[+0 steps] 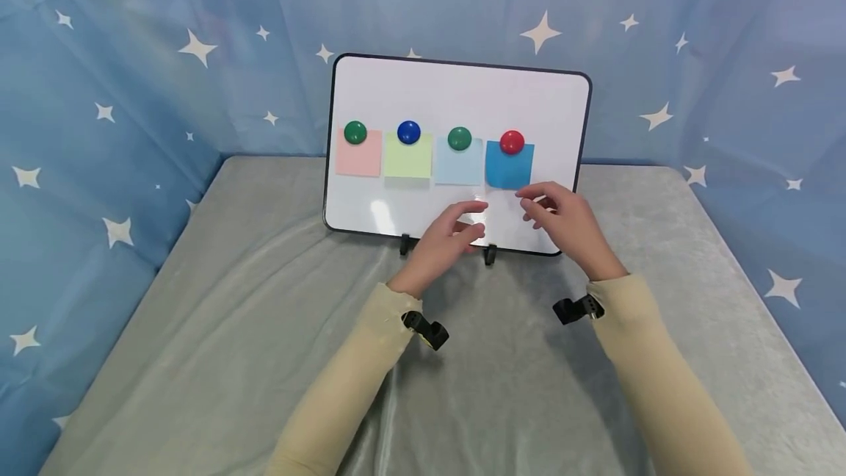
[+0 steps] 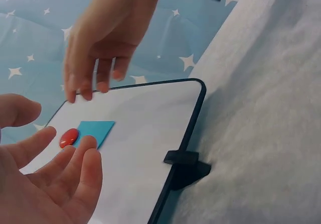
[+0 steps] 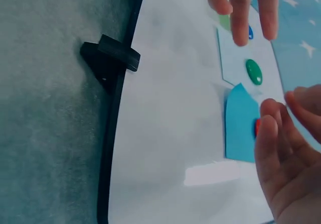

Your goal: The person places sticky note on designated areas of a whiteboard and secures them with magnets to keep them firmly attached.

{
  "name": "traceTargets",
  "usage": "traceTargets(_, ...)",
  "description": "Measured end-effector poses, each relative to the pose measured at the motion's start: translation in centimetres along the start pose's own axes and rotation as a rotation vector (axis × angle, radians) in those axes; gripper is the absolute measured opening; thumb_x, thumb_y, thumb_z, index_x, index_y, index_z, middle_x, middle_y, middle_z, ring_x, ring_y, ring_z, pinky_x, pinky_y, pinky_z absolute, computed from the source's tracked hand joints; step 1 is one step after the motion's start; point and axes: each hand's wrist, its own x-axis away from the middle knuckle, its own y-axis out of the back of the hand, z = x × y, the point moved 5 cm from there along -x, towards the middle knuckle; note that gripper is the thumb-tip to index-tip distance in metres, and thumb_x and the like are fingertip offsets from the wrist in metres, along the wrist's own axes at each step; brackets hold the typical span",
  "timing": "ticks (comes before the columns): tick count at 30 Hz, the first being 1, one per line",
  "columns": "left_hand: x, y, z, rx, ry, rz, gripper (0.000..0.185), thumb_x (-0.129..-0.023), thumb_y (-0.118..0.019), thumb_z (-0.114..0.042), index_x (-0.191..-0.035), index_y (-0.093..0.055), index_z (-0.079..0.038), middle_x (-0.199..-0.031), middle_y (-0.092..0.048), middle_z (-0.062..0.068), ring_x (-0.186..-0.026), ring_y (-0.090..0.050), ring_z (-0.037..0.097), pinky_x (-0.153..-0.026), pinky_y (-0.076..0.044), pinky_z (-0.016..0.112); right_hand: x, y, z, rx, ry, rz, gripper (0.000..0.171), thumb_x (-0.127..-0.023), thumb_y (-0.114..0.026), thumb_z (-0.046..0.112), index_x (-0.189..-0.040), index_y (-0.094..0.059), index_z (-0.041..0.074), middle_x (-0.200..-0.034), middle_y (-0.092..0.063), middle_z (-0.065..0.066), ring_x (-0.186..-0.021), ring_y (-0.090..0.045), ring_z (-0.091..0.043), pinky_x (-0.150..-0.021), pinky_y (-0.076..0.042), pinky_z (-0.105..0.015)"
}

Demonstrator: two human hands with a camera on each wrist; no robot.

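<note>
A white magnetic board (image 1: 456,94) stands upright on two black feet. Four paper notes hang on it in a row. A green magnet (image 1: 355,132) pins the pink note (image 1: 359,156) and a blue magnet (image 1: 408,132) the pale green note (image 1: 407,159). Another green magnet (image 1: 459,139) pins the light blue note (image 1: 459,165), and a red magnet (image 1: 512,142) the darker blue note (image 1: 509,167). My left hand (image 1: 477,220) hovers empty before the board's lower middle, fingers relaxed. My right hand (image 1: 529,208) hovers just under the blue note (image 3: 239,128), loosely curled and empty.
The board rests on a table under grey cloth (image 1: 264,329). Blue star-printed fabric (image 1: 119,94) walls the back and both sides. A black foot (image 2: 185,166) of the stand juts forward under the board's lower edge.
</note>
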Motion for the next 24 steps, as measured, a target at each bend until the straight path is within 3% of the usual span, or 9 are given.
traceTargets(7,3.4,1.2,-3.7,-0.026,-0.079,-0.043,0.039,-0.092,-0.050,-0.021,-0.129,-0.044,-0.012,-0.128,-0.045,0.002,-0.095,-0.056,0.016,-0.073,-0.048,0.027,2.1,0.1,-0.5,0.024,-0.018,0.034,0.031,-0.090,-0.051,0.034,-0.114,-0.057,0.017,-0.099,-0.059,-0.006,-0.077,-0.059,-0.025,-0.065,-0.047,-0.038)
traceTargets(11,4.0,1.6,-4.6,-0.066,-0.109,-0.057,0.037,-0.092,-0.049,-0.018,-0.128,-0.045,-0.010,-0.127,-0.046,0.003,-0.093,-0.056,0.016,-0.073,-0.048,0.029,2.9,0.3,-0.7,0.032,-0.015,0.048,0.032,-0.089,-0.051,0.036,-0.114,-0.057,0.017,-0.097,-0.060,-0.004,-0.078,-0.058,-0.023,-0.065,-0.047,-0.037)
traceTargets(17,3.3,1.8,-2.9,-0.182,-0.140,-0.044,0.039,-0.091,-0.050,-0.031,-0.128,-0.046,-0.021,-0.124,-0.046,-0.007,-0.095,-0.053,0.010,-0.077,-0.045,0.027,3.8,0.5,-1.1,0.041,-0.024,0.069,0.034,-0.089,-0.051,0.038,-0.115,-0.056,0.017,-0.098,-0.060,-0.004,-0.081,-0.059,-0.021,-0.067,-0.047,-0.036)
traceTargets(24,3.5,1.8,-1.9,-0.176,-0.174,-0.028,0.038,-0.090,-0.051,-0.036,-0.126,-0.046,-0.027,-0.123,-0.048,-0.003,-0.093,-0.053,0.009,-0.083,-0.042,0.029,4.7,0.8,-1.6,0.057,-0.032,0.070,0.033,-0.090,-0.050,0.036,-0.115,-0.057,0.015,-0.096,-0.060,-0.001,-0.081,-0.060,-0.019,-0.070,-0.046,-0.036)
